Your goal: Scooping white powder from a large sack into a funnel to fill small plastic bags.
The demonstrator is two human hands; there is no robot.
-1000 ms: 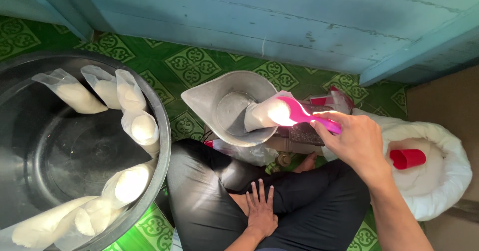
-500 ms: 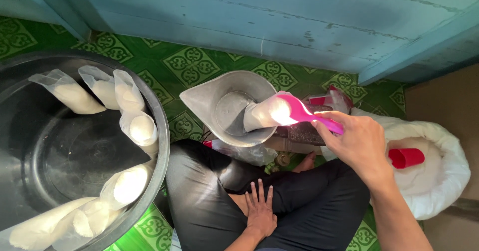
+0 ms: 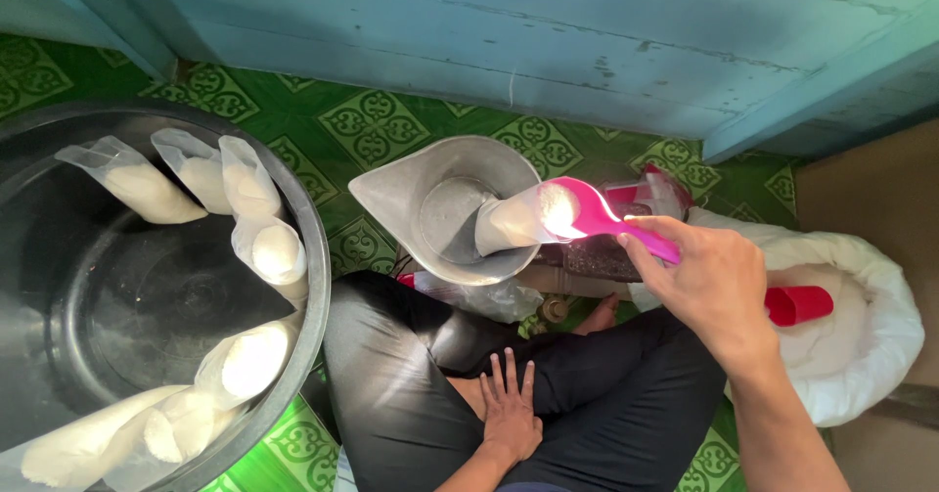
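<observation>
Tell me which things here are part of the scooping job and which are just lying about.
In use: right hand; pink scoop with white powder; clear bag in the metal scale pan; white sack; filled bags in the black tub.

Lying about: left hand resting on lap; red cup; green patterned mat.

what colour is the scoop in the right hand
Bright pink scoop, held by the right hand; clearest in the head view.

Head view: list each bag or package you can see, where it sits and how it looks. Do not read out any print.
Clear bag: in the metal scale pan, part-filled with white powder, a pink scoop in the right hand at its mouth.
Filled clear bags: leaning round the black basin rim, left.
White sack: open, far right, red cup inside.
Left hand: resting on the lap.
</observation>
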